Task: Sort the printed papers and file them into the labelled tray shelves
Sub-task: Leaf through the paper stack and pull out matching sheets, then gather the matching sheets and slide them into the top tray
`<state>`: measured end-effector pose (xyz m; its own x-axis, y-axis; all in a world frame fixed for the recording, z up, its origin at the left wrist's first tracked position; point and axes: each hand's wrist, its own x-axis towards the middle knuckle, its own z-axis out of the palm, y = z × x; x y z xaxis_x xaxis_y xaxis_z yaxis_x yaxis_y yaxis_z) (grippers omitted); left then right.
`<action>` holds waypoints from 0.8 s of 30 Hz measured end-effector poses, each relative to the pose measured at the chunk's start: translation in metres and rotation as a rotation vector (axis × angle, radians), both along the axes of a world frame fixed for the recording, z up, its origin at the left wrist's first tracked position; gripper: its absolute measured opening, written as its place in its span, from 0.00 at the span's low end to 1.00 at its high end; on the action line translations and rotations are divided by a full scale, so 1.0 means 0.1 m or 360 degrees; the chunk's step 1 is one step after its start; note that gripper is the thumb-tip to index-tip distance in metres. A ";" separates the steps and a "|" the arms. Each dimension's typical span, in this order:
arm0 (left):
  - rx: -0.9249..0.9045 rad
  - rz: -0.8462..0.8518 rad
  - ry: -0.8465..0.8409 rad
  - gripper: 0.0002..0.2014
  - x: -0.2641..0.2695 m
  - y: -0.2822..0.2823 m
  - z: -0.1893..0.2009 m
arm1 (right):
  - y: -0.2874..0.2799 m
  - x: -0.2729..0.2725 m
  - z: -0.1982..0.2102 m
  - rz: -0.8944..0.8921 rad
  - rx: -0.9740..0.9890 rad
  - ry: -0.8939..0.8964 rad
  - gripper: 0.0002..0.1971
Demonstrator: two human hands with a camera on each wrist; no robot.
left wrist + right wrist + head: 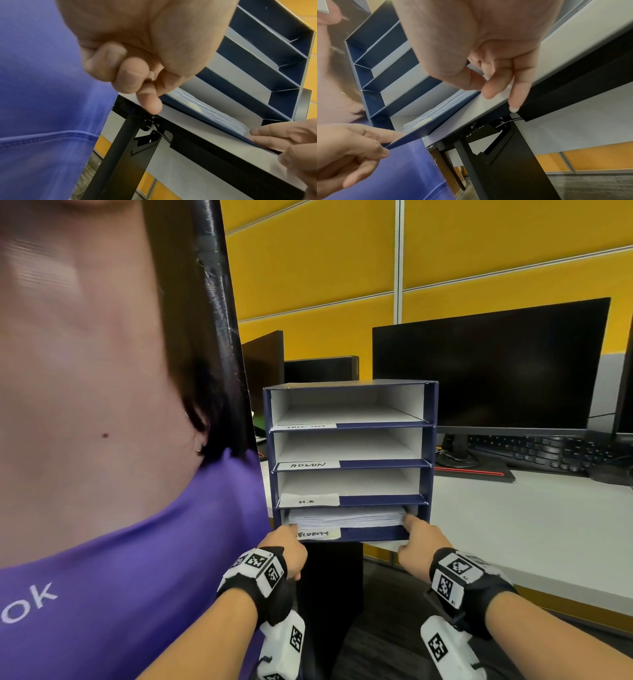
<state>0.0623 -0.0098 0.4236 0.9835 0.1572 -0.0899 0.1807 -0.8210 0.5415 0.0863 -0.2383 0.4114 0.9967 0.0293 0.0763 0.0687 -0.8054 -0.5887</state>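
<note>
The left hand [286, 546] has its forefinger stretched out to the front left corner of the paper stack [346, 517], the other fingers curled in and holding nothing. The right hand [419, 546] mirrors it — forefinger straight against the stack's front right corner, the lower fingers hanging loosely towards the counter [513, 518] edge. Neither grip pinches the paper; both only touch or press it.

The stack lies in the bottom shelf of the tray rack [349, 460], behind the lip with the partly hidden label [318, 534]. The 3 shelves above it hold nothing I can make out. The rack stands at the counter's front edge, with a monitor [489, 364] and keyboard [541, 453] behind and to the right of it.

Loose sheets like these are light but floppy and slide over each other, and their front edges look uneven. Judging by that, the stack is best handled at both front corners together — squared by pushing evenly, or, if lifted, pinched through its full thickness at both sides so no sheet slips out.
</note>
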 end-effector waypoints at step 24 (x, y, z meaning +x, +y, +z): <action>0.0483 -0.0450 -0.0051 0.26 -0.42 -0.23 -0.48 | -0.54 -0.47 -0.22 0.0046 -0.0074 0.0152 0.14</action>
